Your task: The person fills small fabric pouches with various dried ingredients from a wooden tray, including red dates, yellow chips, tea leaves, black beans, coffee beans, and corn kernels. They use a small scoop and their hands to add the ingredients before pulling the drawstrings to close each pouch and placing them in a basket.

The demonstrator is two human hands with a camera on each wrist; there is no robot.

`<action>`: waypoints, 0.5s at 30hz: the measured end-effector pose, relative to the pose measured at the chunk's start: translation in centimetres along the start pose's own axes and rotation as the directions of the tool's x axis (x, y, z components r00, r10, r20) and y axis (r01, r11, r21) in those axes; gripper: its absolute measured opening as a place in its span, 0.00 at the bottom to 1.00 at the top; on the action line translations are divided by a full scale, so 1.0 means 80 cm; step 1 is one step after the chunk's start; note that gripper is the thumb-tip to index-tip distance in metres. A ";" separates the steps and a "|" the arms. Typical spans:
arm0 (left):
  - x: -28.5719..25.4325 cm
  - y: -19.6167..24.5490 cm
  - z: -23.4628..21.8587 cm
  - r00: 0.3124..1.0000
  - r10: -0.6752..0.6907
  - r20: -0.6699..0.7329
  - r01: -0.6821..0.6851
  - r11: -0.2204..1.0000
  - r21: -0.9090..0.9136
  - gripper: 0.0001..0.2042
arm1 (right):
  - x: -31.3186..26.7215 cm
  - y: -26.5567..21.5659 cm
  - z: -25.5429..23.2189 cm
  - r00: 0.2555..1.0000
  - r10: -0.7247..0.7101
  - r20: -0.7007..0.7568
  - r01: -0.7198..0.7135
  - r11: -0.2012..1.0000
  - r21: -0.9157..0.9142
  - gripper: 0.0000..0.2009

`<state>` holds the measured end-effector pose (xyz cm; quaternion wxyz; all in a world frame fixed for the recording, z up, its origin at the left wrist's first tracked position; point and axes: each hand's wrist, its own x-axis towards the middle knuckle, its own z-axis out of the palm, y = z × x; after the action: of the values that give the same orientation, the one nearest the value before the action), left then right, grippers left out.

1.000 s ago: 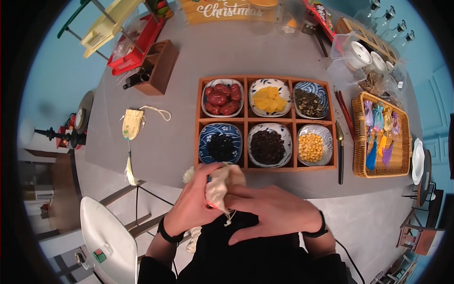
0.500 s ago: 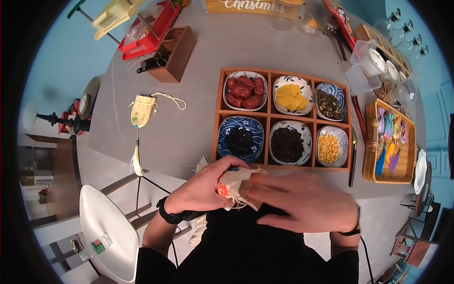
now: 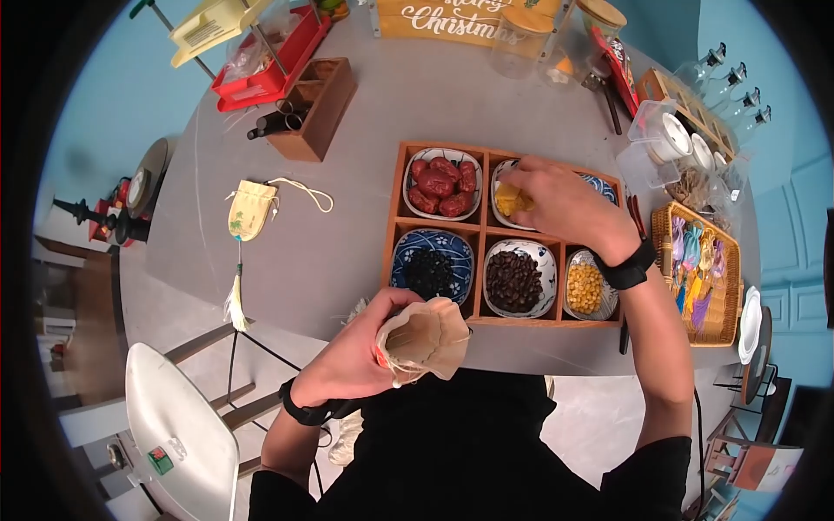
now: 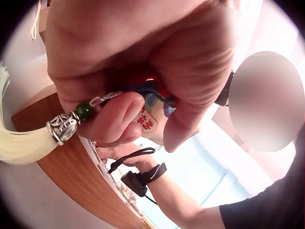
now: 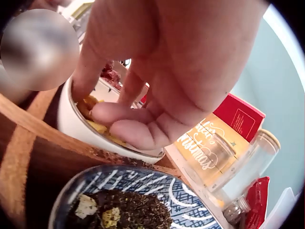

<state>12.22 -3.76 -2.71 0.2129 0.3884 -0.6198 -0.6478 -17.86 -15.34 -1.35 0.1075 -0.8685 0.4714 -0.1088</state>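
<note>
My left hand (image 3: 352, 352) grips a cream cloth pouch (image 3: 434, 334) near the tray's front edge, its mouth open upward. In the left wrist view, a pale tassel (image 4: 24, 143) with a green bead (image 4: 83, 111) hangs by the left hand's (image 4: 128, 71) curled fingers. My right hand (image 3: 578, 208) reaches into the bowl of yellow pieces (image 3: 512, 201) at the tray's back middle. The right wrist view shows the right hand's (image 5: 157, 81) fingers curled down among the yellow pieces (image 5: 97, 126); whether they pinch one is hidden.
The divided wooden tray (image 3: 480, 227) also holds bowls of red dates (image 3: 437, 182), black beans (image 3: 428, 273), dark red beans (image 3: 514, 280) and corn kernels (image 3: 585, 288). A tasselled pouch (image 3: 250, 211) lies left, a wicker basket (image 3: 734, 286) right. Behind stand a wooden box (image 3: 326, 113) and jars (image 3: 521, 43).
My right hand has left the pouch and moved up and right to the yellow pieces' bowl. The left hand still holds the pouch, its mouth now uncovered.
</note>
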 end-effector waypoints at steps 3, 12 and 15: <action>0.000 0.005 0.001 1.000 0.012 0.008 -0.012 1.000 -0.025 0.35 | 0.004 0.000 -0.002 0.997 -0.003 0.072 0.008 0.997 -0.073 0.13; 0.015 0.004 0.003 0.998 0.028 0.061 -0.022 0.995 -0.100 0.33 | -0.007 0.004 -0.004 0.993 0.116 -0.013 -0.116 0.993 0.009 0.11; 0.018 0.006 0.003 0.997 0.043 0.059 -0.037 0.994 -0.101 0.33 | -0.005 0.007 -0.003 0.981 0.167 -0.098 -0.168 0.986 0.007 0.10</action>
<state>11.04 -4.72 -2.58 0.2259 0.3449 -0.6005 -0.6851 -18.60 -15.28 -1.31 0.0924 -0.8195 0.5476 -0.1414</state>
